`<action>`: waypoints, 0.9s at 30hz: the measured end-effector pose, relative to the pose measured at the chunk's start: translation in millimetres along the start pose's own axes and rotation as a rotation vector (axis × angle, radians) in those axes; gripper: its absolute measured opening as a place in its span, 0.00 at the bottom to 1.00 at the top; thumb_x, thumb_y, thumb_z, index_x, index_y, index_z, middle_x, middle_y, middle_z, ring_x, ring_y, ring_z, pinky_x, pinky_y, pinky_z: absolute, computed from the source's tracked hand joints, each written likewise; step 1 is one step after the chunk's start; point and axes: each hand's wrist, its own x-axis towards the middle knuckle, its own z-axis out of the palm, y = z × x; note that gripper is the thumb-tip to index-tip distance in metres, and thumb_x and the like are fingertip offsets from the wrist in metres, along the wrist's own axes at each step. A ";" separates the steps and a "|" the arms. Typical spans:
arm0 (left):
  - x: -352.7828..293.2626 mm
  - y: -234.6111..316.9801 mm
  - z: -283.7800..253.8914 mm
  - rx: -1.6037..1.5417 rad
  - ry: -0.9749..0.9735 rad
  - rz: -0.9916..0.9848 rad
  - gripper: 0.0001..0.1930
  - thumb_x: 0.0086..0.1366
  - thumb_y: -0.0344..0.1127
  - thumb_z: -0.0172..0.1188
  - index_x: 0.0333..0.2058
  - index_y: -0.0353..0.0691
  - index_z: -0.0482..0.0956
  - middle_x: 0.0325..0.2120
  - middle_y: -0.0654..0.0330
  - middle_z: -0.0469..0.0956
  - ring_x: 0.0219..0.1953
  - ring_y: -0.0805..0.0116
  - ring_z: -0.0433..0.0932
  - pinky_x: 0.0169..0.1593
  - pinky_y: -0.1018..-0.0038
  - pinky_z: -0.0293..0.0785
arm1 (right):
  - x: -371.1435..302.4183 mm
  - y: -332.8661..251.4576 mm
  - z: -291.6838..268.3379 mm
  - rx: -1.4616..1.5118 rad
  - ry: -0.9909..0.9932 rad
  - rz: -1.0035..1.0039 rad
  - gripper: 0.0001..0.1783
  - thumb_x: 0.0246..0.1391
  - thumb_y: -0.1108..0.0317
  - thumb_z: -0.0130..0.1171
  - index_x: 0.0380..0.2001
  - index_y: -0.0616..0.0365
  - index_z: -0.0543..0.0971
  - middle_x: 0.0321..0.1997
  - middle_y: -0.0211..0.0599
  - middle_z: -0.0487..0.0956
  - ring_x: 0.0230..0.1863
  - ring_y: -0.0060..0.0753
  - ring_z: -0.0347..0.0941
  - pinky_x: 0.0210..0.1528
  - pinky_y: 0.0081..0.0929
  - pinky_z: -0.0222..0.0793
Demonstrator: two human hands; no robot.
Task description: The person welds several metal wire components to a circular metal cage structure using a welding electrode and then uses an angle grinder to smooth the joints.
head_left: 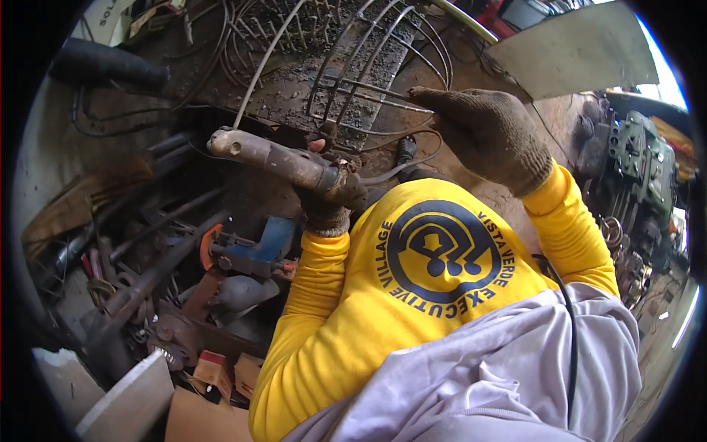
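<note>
My gloved left hand is closed around an electrode holder, a worn grey-brown cylinder with a cable at its right end. A thin welding rod sticks up from the holder's left end, its far tip beyond the picture's top edge. My gloved right hand grips the near right end of a bent metal rod frame with curved, parallel bars. The frame rests over a dirty metal worktable strewn with dark grit. A bare fingertip shows through the left glove.
A blue and orange clamp lies among pipes and tools at left. A green machine stands at right. A pale board leans at the far right. Cables loop at the far left, and cardboard lies low at left.
</note>
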 end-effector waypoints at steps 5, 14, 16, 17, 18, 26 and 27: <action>-43.6 -62.5 -0.9 -0.380 0.113 -0.309 0.32 0.58 0.39 0.72 0.57 0.38 0.67 0.48 0.59 0.72 0.46 0.70 0.74 0.55 0.66 0.76 | -11.0 11.3 0.2 0.029 0.080 -0.037 0.17 0.58 0.63 0.62 0.50 0.50 0.84 0.34 0.44 0.85 0.34 0.49 0.82 0.37 0.39 0.79; -21.6 -21.2 -0.6 -0.187 -0.145 -0.379 0.28 0.59 0.37 0.71 0.56 0.39 0.69 0.48 0.58 0.74 0.46 0.64 0.76 0.53 0.66 0.76 | -23.8 29.2 -6.4 0.082 0.126 0.000 0.14 0.58 0.66 0.63 0.47 0.54 0.85 0.37 0.46 0.85 0.36 0.50 0.83 0.39 0.36 0.80; -12.1 -6.8 3.9 -0.177 -0.121 -0.295 0.28 0.59 0.37 0.71 0.55 0.39 0.70 0.47 0.58 0.74 0.46 0.64 0.77 0.53 0.66 0.76 | -24.9 29.3 -8.9 0.081 0.104 0.027 0.13 0.58 0.67 0.63 0.47 0.54 0.85 0.38 0.46 0.85 0.36 0.49 0.83 0.40 0.35 0.80; -7.6 -2.4 4.1 -0.168 -0.112 -0.263 0.28 0.59 0.37 0.71 0.55 0.39 0.70 0.47 0.57 0.75 0.45 0.63 0.77 0.52 0.66 0.76 | -24.7 29.1 -7.9 0.077 0.109 0.025 0.13 0.59 0.66 0.63 0.47 0.54 0.85 0.38 0.46 0.86 0.36 0.49 0.83 0.40 0.35 0.80; -2.4 2.6 6.4 -0.159 -0.108 -0.228 0.28 0.59 0.37 0.71 0.55 0.39 0.70 0.47 0.57 0.75 0.45 0.63 0.77 0.52 0.66 0.76 | -24.7 29.0 -7.0 0.074 0.115 0.024 0.13 0.59 0.66 0.62 0.47 0.54 0.85 0.38 0.45 0.86 0.36 0.49 0.83 0.40 0.35 0.80; 11.8 31.6 26.1 -0.131 -0.120 -0.104 0.27 0.58 0.37 0.73 0.54 0.38 0.73 0.46 0.56 0.77 0.44 0.60 0.79 0.50 0.65 0.77 | -32.5 25.7 -15.5 0.076 0.100 0.052 0.13 0.61 0.65 0.61 0.47 0.53 0.85 0.39 0.45 0.86 0.37 0.47 0.84 0.40 0.34 0.81; 12.9 33.2 27.1 -0.139 -0.118 -0.108 0.27 0.58 0.37 0.73 0.53 0.37 0.74 0.46 0.56 0.78 0.44 0.60 0.79 0.50 0.65 0.77 | -32.1 24.7 -15.5 0.072 0.099 0.051 0.13 0.61 0.64 0.61 0.47 0.53 0.86 0.39 0.45 0.86 0.37 0.47 0.84 0.40 0.34 0.81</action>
